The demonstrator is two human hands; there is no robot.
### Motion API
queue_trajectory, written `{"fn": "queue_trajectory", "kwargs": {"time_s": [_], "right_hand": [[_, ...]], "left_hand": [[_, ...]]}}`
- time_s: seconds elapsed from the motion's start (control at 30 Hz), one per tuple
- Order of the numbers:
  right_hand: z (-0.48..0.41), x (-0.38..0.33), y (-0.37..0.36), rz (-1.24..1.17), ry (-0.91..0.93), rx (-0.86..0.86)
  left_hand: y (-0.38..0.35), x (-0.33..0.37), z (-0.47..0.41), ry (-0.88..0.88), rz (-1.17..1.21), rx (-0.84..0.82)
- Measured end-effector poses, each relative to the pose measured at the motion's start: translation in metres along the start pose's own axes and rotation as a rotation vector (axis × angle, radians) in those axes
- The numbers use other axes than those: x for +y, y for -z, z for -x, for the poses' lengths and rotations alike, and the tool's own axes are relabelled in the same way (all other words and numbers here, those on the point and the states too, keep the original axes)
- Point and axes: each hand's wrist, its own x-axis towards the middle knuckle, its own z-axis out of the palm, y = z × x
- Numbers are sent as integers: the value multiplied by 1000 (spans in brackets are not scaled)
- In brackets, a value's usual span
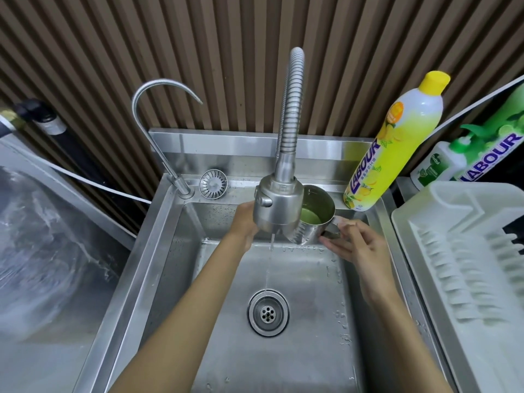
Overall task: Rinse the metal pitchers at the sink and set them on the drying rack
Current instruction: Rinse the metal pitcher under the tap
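Note:
A metal pitcher (314,219) with green liquid in its bottom hangs over the steel sink (158,251), tilted toward me just right of the faucet head (279,202). My right hand (357,242) pinches the pitcher's handle. My left hand (245,222) reaches up behind the faucet head, and its fingers are hidden by it. A thin stream of water (269,265) falls from the faucet head to the drain (268,312), left of the pitcher. The white drying rack (467,265) stands at the right of the sink.
A yellow dish soap bottle (397,143) stands on the sink's back right corner. Green soap bottles (465,154) sit behind the rack. A slim curved tap (158,95) and a loose strainer (212,184) are at the back left. A plastic-covered surface (51,251) lies left.

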Motion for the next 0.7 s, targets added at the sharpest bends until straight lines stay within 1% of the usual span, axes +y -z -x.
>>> {"fn": "queue_trajectory", "kwargs": {"time_s": [0.07, 0.17, 0.33, 0.4, 0.47, 0.53, 0.63, 0.7], "right_hand": [[0, -1, -1, -5, 7, -13], [0, 2, -2, 1, 3, -52], [8, 9, -10, -11, -17, -112], [15, 11, -13, -18, -27, -134], [22, 13, -16, -26, -40, -159], [30, 14, -19, -30, -48, -182], [39, 18, -21, -6, -41, -209], [41, 18, -18, 10, -47, -212]], "left_hand": [[5, -4, 2, -31, -2, -86], [7, -8, 13, -81, -72, -156], [14, -21, 32, -151, -349, -147], [24, -32, 38, -193, -397, -151], [32, -42, 44, -243, -369, -136], [36, -46, 53, -294, -360, -84], [42, -48, 64, -390, -464, 27], [45, -49, 71, -448, -566, 53]]}}
